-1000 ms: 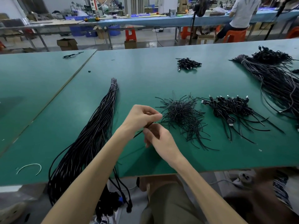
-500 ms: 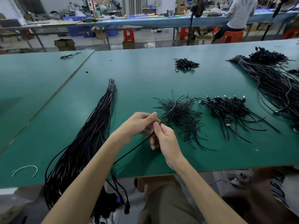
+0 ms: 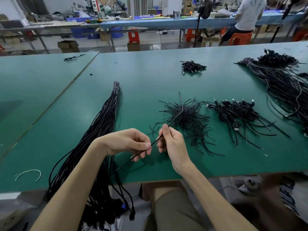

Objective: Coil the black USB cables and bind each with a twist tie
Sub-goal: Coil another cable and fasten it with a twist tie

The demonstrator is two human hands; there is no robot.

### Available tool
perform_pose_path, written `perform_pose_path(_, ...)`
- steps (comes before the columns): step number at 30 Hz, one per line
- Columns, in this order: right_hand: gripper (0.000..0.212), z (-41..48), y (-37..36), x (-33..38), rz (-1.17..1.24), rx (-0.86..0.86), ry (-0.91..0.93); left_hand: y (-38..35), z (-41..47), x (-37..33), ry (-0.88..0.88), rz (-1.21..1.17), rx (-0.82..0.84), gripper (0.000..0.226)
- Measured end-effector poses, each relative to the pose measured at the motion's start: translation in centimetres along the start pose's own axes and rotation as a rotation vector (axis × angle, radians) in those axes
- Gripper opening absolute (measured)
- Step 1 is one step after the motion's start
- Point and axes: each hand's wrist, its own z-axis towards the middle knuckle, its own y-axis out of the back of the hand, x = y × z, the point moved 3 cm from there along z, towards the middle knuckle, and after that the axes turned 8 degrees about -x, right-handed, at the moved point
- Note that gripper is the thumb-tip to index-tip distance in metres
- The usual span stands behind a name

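One black USB cable (image 3: 154, 142) stretches between my two hands above the green table (image 3: 150, 77). My left hand (image 3: 128, 143) pinches it between thumb and fingers, and its tail slants down to the left. My right hand (image 3: 171, 140) grips the cable higher up; its free end rises over the pile of black twist ties (image 3: 185, 117). A long bundle of uncoiled black cables (image 3: 101, 130) lies at my left and hangs over the table's front edge. Coiled, tied cables (image 3: 236, 110) lie in a heap to the right.
Another big bundle of cables (image 3: 283, 87) covers the far right. A small heap of coiled cables (image 3: 191, 66) sits further back. A white wire piece (image 3: 29, 174) lies at front left. A person in a white shirt (image 3: 250, 14) sits at the blue bench behind.
My hands have drawn apart along the cable, the left sliding down and left, the right lifting. The cable's free end now stands up over the twist tie pile.
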Motion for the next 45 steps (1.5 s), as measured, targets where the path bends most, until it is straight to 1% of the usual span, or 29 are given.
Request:
perform_pose_path(3, 0.050, 0.1, -0.1, 0.1, 0.062, -0.006, -0.005, -0.9, 0.9, -0.6, -0.077, -0.090, -0.124, 0.020)
perform_pose_path(5, 0.054, 0.1, -0.3, 0.2, 0.073, 0.012, 0.012, -1.2, 1.8, -1.4, -0.158, -0.208, -0.267, 0.021)
perform_pose_path(7, 0.054, 0.0, -0.5, 0.2, 0.074, 0.031, 0.027, -1.2, 2.8, -2.4, -0.205, -0.330, -0.430, 0.022)
perform_pose_path(10, 0.054, -0.1, -0.5, 0.2, 0.045, 0.049, 0.004, -0.9, 4.2, -3.1, -0.187, -0.446, -0.671, 0.019)
perform_pose_path(13, 0.056, -0.2, -0.7, 0.3, 0.026, 0.143, -0.015, -0.1, 5.2, -3.3, -0.212, -0.598, -0.838, 0.017)
perform_pose_path(15, 0.050, -0.4, -0.8, 0.5, -0.012, 0.208, -0.001, 0.7, 5.6, -3.2, -0.227, -0.698, -0.953, 0.016)
perform_pose_path(17, 0.041, -0.5, -0.7, 0.5, -0.057, 0.237, 0.024, 1.7, 5.9, -2.7, -0.216, -0.741, -1.074, 0.016)
perform_pose_path(19, 0.036, -0.5, -0.7, 0.4, -0.095, 0.255, 0.042, 2.5, 5.9, -1.9, -0.195, -0.813, -1.170, 0.016)
perform_pose_path(21, 0.035, -0.5, -0.6, 0.4, -0.125, 0.264, 0.052, 3.0, 5.8, -0.7, -0.136, -0.823, -1.214, 0.017)
perform_pose_path(22, 0.034, -0.5, -0.6, 0.4, -0.134, 0.253, 0.057, 3.1, 5.8, -0.1, -0.094, -0.780, -1.191, 0.017)
perform_pose_path(25, 0.032, -0.2, -0.1, 0.2, -0.110, 0.134, 0.065, 2.6, 5.6, 1.3, -0.026, -0.587, -1.019, 0.016)
perform_pose_path(26, 0.031, -0.1, 0.0, 0.2, -0.077, 0.098, 0.057, 2.5, 5.4, 1.7, -0.030, -0.537, -0.997, 0.016)
perform_pose_path(29, 0.030, 0.1, 0.2, 0.2, 0.015, 0.048, 0.030, 2.2, 4.1, 2.4, -0.104, -0.406, -1.031, 0.011)
perform_pose_path(30, 0.030, 0.2, 0.3, 0.2, 0.030, 0.044, 0.022, 2.2, 3.6, 2.6, -0.131, -0.367, -1.014, 0.009)
perform_pose_path(31, 0.029, 0.2, 0.3, 0.2, 0.045, 0.047, 0.014, 2.0, 3.2, 2.7, -0.156, -0.348, -0.963, 0.007)
perform_pose_path(33, 0.027, 0.2, 0.2, 0.2, 0.099, 0.063, 0.006, 1.3, 2.5, 2.8, -0.176, -0.377, -0.797, 0.009)
perform_pose_path(36, 0.027, 0.2, 0.2, 0.3, 0.231, 0.053, -0.017, -0.1, 2.2, 2.4, -0.149, -0.373, -0.570, 0.032)
perform_pose_path(38, 0.028, 0.4, 0.4, 0.2, 0.292, 0.037, -0.041, -0.9, 2.1, 2.3, -0.134, -0.376, -0.443, 0.041)
perform_pose_path(41, 0.025, 0.6, 0.7, 0.0, 0.337, 0.001, -0.072, -1.3, 1.6, 2.1, -0.132, -0.381, -0.251, 0.043)
perform_pose_path(43, 0.018, 0.7, 0.9, -0.1, 0.388, -0.029, -0.081, -1.3, 1.4, 2.0, -0.144, -0.364, -0.215, 0.040)
perform_pose_path(45, 0.011, 0.7, 0.9, -0.1, 0.421, -0.047, -0.082, -0.9, 1.4, 2.0, -0.181, -0.411, -0.266, 0.036)
